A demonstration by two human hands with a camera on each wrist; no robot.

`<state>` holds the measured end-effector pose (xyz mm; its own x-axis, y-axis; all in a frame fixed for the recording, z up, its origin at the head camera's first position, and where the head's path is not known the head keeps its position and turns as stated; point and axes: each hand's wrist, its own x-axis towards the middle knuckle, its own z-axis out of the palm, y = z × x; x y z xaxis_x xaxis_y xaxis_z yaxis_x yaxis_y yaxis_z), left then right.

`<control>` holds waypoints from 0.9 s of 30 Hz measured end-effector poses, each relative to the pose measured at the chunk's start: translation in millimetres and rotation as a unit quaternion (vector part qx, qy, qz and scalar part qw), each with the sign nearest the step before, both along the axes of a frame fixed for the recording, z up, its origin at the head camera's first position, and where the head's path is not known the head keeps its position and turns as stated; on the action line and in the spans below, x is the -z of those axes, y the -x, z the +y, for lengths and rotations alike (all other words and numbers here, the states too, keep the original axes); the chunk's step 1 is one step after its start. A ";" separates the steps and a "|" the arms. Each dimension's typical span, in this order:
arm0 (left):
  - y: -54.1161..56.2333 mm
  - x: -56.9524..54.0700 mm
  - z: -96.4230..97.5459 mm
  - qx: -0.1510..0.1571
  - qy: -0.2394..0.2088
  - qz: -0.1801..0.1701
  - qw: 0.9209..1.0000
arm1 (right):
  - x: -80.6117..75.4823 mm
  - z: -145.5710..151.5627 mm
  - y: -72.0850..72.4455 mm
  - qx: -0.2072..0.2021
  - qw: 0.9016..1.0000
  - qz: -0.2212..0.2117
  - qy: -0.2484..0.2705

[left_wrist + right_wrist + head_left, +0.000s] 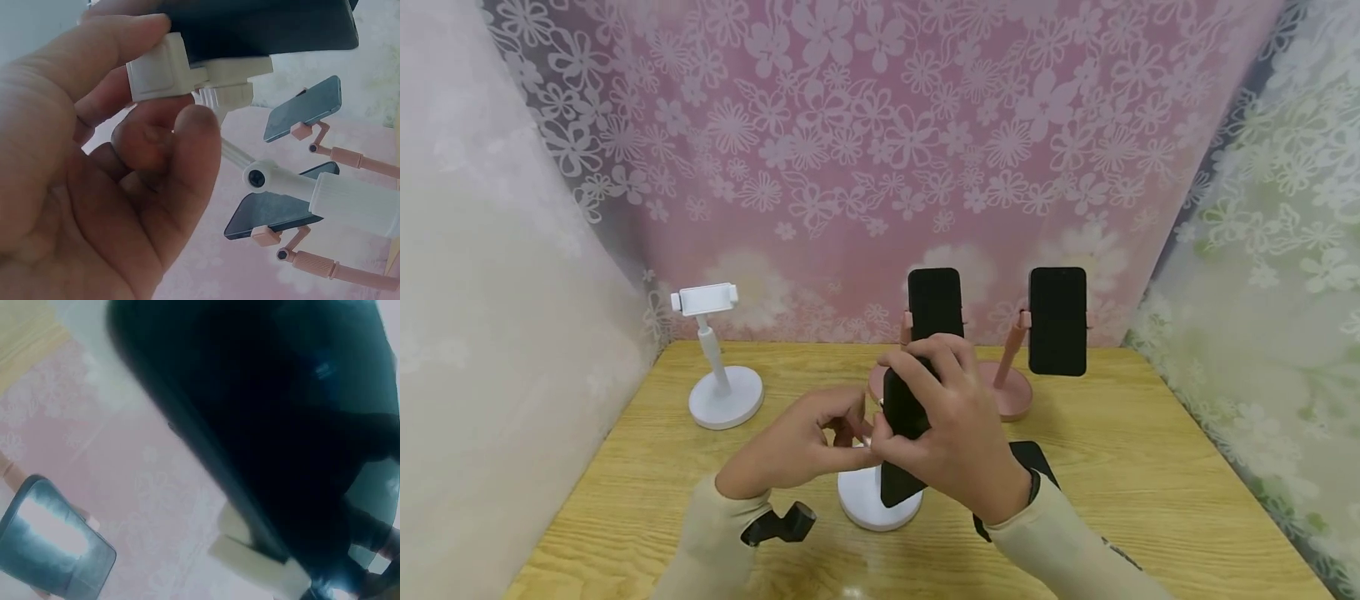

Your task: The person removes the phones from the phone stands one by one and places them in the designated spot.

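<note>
Head view, left hand: (808,442) centre of the frame, reaching in from the lower left with the wrist bent, thumb and fingers brought together at the edge of the held phone (902,410).
Head view, right hand: (951,421) just right of centre, its back to the camera, arched over that phone, fingers bent at the far edge and thumb at the near side, gripping it.
Head view, gap between hands: very small; whether the fingertips touch, I cannot tell.
Head view, held phone: tilted, above the round base of a white phone stand (880,510) at lower centre.
Head view, forearms: cream sleeves (718,533) enter from the bottom edge; a black wrist camera (781,525) sits on the left one.
Head view, surroundings: another white stand (726,398) at mid left; two upright phones on pink stands (1013,390) right of centre; a flat phone (1036,460) partly under the right forearm.
Left wrist view, grip: thumb on top and fingers curled beneath, pinching the end of the white clamp (156,70) at upper left.
Left wrist view, held phone: along the top edge, against the clamp.
Right wrist view, held phone: fills the upper right, the clamp at its lower edge; dark fingers (375,534) at the right border.
</note>
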<state>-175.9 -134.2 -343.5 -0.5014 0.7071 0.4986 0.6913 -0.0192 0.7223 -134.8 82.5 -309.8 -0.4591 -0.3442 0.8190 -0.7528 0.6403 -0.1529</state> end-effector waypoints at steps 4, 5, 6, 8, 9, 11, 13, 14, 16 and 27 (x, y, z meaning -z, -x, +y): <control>-1.9 -0.4 -0.9 -0.031 0.008 -0.005 0.999 | -1.2 3.0 -0.6 -0.033 0.998 -0.035 0.030; -3.0 -0.5 -0.6 -0.042 0.013 -0.005 0.999 | -1.0 3.4 -0.6 -0.037 0.998 -0.039 0.032; -4.1 -0.7 0.0 -0.049 0.015 0.001 0.999 | -0.7 3.5 -0.4 -0.039 0.998 -0.038 0.031; -6.2 -1.4 1.5 -0.062 0.020 0.017 0.998 | 0.6 3.3 0.0 -0.038 0.999 -0.031 0.025; -7.2 -1.7 2.0 -0.068 0.023 0.029 0.997 | 1.3 3.2 0.2 -0.037 0.999 -0.028 0.024; -9.0 -2.9 3.0 -0.082 0.032 0.058 0.994 | 2.5 2.9 0.5 -0.037 0.999 -0.024 0.024; -10.7 -4.8 3.6 -0.097 0.043 0.087 0.990 | 3.4 2.7 0.8 -0.035 0.999 -0.023 0.026; -11.6 -5.7 3.6 -0.107 0.050 0.104 0.988 | 3.8 2.6 1.1 -0.033 0.999 -0.023 0.028; -13.9 -7.8 3.6 -0.126 0.064 0.129 0.982 | 4.6 2.2 1.5 -0.034 0.999 -0.020 0.031; -15.6 -9.0 5.5 -0.123 0.048 0.153 0.979 | 8.1 0.2 4.3 -0.036 0.999 -0.004 0.037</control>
<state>-160.3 -128.7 -334.6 -0.4999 0.6346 0.5895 0.8510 0.2334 0.4704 -139.0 82.7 -317.9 -0.4427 -0.3149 0.8395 -0.7946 0.5716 -0.2047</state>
